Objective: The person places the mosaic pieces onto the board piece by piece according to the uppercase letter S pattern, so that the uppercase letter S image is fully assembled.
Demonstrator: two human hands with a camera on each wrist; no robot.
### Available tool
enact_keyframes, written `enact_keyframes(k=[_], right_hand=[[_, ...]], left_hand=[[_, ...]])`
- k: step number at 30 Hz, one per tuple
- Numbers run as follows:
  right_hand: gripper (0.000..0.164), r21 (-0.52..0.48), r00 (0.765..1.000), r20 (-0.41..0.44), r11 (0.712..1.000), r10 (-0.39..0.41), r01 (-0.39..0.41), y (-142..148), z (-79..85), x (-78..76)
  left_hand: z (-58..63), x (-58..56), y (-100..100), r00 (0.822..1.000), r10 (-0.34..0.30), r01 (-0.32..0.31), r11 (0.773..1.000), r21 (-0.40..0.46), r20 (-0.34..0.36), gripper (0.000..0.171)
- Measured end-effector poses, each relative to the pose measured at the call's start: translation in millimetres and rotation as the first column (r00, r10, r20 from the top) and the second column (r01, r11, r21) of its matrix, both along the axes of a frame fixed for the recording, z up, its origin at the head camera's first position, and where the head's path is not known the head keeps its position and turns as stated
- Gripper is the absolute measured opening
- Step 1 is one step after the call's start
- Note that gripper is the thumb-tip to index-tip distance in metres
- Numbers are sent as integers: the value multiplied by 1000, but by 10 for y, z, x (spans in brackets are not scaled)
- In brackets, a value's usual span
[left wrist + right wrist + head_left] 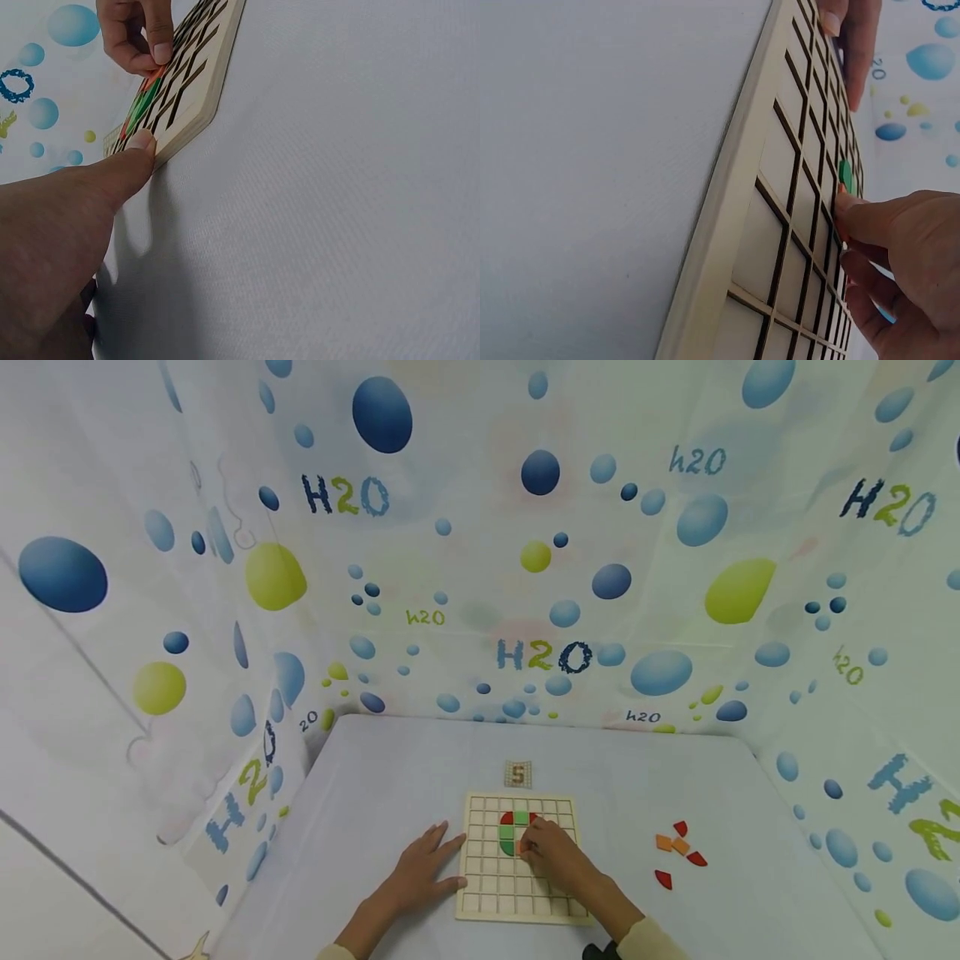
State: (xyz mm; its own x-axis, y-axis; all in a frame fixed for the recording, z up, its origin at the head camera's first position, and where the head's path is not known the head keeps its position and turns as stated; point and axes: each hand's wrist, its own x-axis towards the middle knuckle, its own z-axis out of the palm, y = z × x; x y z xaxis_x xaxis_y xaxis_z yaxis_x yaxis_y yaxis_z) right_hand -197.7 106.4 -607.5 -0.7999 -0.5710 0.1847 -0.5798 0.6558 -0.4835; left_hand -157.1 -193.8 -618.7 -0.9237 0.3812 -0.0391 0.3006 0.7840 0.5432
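A pale wooden grid board [480, 903] lies on the white table. My right hand [558, 857] is over its middle and pinches an orange square tile [518, 848] at one of the cells; the fingers hide part of it. Around that tile sit green squares [521, 817], a dark green quarter-round piece [507, 847] and red quarter-round pieces [507, 817], one partly behind the right hand. My left hand [420, 870] rests with spread fingers against the board's left edge. In the left wrist view its thumb [135, 161] touches the board's rim.
A small card marked 5 [517, 774] lies beyond the board's far edge. To the right are loose orange squares [663, 842] and red quarter-round pieces [697, 859]. A bubble-printed curtain [465, 568] surrounds the table. Something black [600, 952] shows beside the right sleeve.
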Motion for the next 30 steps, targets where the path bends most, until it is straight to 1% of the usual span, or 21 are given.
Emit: enact_keyframes(k=[5,11,14,16,18,20,22,24,28,30], right_hand=[[7,17,1000,-11,1000,9,-9,-13,41,15],[4,-11,999,26,999,41,-41,22,90,44],[5,-32,998,63,999,20,-18,96,95,40],[6,-38,994,102,999,-32,36,178,85,23],[6,-46,982,153,991,-114,122,283,85,-4],[6,-52,961,195,976,-198,212,408,103,-31],[8,-56,937,213,954,-278,295,553,131,-62],[11,-49,918,192,930,-348,363,724,163,-101],[17,-1,881,89,884,-465,467,1144,191,-194],[22,31,852,67,855,-519,518,1368,218,-227]], left_hand=[[-17,-1,1,1000,2,-3,1000,-11,-22,77],[-39,-11,8,1000,-3,3,1000,-8,-20,77],[-41,-10,13,1000,-7,7,1000,-3,-20,77],[-42,-7,15,1000,-8,8,1000,-1,-19,77],[-43,-6,13,1000,-7,7,1000,4,-21,77],[-49,-4,9,1000,-4,4,1000,-2,-20,78],[-55,-2,0,1000,0,0,1000,-8,-21,78],[-66,-2,-10,1000,4,-4,1000,-13,-16,78],[-81,-9,-22,1000,4,-4,1000,-21,-24,78],[-76,-18,-22,1000,3,-4,1000,-20,-27,78]])
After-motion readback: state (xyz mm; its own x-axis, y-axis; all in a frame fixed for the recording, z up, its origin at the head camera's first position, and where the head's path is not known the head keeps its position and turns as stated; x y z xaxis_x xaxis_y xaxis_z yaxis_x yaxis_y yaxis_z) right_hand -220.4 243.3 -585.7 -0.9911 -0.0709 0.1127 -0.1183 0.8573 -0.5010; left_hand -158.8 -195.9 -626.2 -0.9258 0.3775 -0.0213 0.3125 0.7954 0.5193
